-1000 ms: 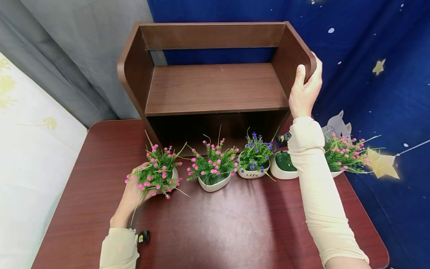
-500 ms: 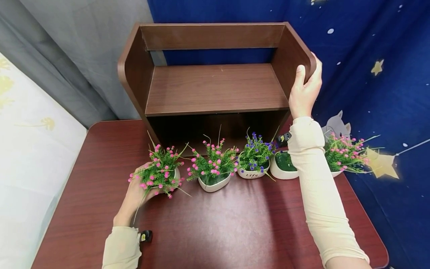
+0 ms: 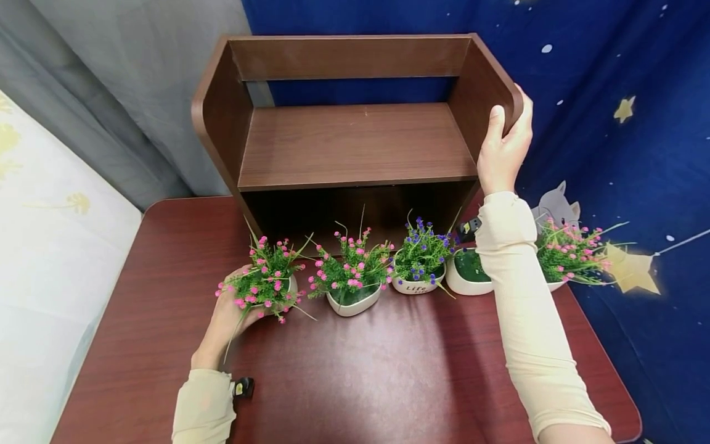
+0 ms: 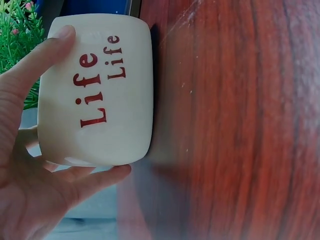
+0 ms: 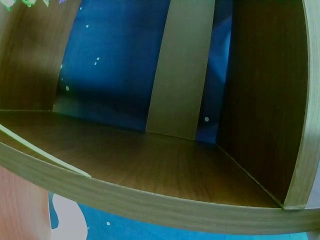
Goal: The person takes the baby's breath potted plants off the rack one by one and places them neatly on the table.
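My left hand (image 3: 224, 314) holds a white pot of pink artificial flowers (image 3: 269, 280) at the left end of a row of pots. In the left wrist view, the thumb lies on the front of this pot (image 4: 117, 100), lettered "Life" in red, and the fingers reach around its side. Its base is at the tabletop; I cannot tell if it touches. My right hand (image 3: 505, 151) grips the front edge of the right side panel of a brown wooden shelf (image 3: 360, 145), thumb on the inner side. The right wrist view shows the shelf's inside (image 5: 150, 167), without the hand.
Right of the held pot stand another pink-flowered pot (image 3: 355, 302), a blue-flowered pot (image 3: 418, 285), a pot partly behind the right sleeve (image 3: 468, 287), and a pink-flowered plant (image 3: 571, 253) near the right edge. The reddish-brown table (image 3: 377, 382) extends in front; curtains (image 3: 610, 154) hang behind.
My left hand and the pink-flowered pot have shifted slightly right and toward the shelf, most of it in the first half second. My right hand stays on the side panel.
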{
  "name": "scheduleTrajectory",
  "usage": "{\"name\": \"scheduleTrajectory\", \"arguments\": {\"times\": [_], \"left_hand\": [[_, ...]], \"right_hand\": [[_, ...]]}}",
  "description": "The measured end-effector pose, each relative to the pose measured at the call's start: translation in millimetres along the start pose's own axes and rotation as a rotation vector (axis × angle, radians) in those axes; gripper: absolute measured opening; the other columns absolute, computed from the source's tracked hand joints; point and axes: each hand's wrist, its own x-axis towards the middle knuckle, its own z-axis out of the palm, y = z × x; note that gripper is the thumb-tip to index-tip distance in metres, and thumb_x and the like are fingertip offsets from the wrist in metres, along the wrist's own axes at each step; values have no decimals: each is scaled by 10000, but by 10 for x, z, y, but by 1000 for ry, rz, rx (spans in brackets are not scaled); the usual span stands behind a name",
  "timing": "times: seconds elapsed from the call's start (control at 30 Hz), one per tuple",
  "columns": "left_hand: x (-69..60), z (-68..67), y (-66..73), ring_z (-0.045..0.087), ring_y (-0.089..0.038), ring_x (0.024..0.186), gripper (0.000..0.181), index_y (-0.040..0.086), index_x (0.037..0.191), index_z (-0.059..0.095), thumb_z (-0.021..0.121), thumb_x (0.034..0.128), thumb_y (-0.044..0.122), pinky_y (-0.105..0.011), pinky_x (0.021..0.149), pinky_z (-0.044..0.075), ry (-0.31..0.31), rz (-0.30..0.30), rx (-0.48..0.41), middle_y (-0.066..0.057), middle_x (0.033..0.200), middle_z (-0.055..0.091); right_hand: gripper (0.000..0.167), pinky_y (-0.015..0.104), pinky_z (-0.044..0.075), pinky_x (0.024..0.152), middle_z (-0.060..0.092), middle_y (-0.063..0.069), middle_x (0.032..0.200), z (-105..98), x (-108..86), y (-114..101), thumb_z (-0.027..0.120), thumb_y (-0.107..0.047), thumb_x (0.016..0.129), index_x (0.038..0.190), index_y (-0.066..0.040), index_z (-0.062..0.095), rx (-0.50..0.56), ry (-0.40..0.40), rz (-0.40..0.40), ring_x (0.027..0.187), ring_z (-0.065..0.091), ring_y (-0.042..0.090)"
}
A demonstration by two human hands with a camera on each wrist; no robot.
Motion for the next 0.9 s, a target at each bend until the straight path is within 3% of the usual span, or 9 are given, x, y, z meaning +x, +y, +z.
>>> {"name": "scheduleTrajectory", "arguments": {"times": [0.13, 0.27, 0.37, 0.47, 0.6, 0.7, 0.9], "left_hand": [[0, 6, 3, 418, -482, 1116, 687, -69, 1134, 577, 600, 751, 501, -551, 845, 341, -37, -21, 18, -300, 1196, 497], [-11, 14, 20, 472, -468, 1064, 641, -96, 1128, 562, 756, 620, 243, -538, 865, 358, -69, -167, -22, -300, 1115, 551], [-42, 14, 34, 495, -481, 988, 658, -126, 1126, 528, 786, 587, 150, -542, 845, 371, -83, -277, -36, -306, 1046, 563], [-76, 22, 35, 495, -519, 922, 636, -162, 1106, 506, 755, 660, 217, -580, 809, 375, -87, -240, 22, -339, 970, 546], [-86, 60, 41, 416, -518, 1098, 748, -149, 1251, 431, 733, 680, 228, -589, 894, 324, -70, -251, -17, -355, 1211, 455], [-87, 79, 68, 313, -472, 1236, 890, -78, 1368, 348, 773, 623, 162, -577, 953, 279, -44, -375, -93, -285, 1400, 319], [-113, 49, 169, 213, -456, 1303, 1031, 4, 1442, 249, 835, 617, 204, -594, 982, 241, -49, -520, -120, -271, 1470, 172]], "right_hand": [[346, 212, 337, 969, 565, 93, 1217, -1, -4, -16, 521, -33, 919, 1255, 46, 495, 11, -4, 7, 1105, 516, 114], [333, 209, 337, 972, 567, 82, 1215, -6, -3, -39, 521, -29, 922, 1249, 30, 502, 27, -3, 30, 1107, 517, 116], [335, 215, 340, 971, 568, 88, 1215, -5, 5, 1, 520, -27, 923, 1250, 38, 499, 18, -9, 13, 1107, 518, 119], [337, 216, 344, 967, 573, 71, 1209, -3, 39, 114, 527, -34, 922, 1251, 31, 501, 9, -5, -1, 1101, 520, 112], [343, 210, 340, 967, 576, 24, 1207, -6, 97, 271, 542, -60, 920, 1256, 0, 508, 7, -1, -4, 1099, 518, 91], [348, 209, 336, 972, 575, 11, 1210, -8, 110, 318, 548, -81, 922, 1261, -14, 507, 7, -6, -6, 1105, 515, 85], [339, 207, 333, 973, 574, 26, 1204, 0, 90, 256, 541, -70, 925, 1255, -1, 504, 6, 1, -5, 1104, 512, 87]]}}
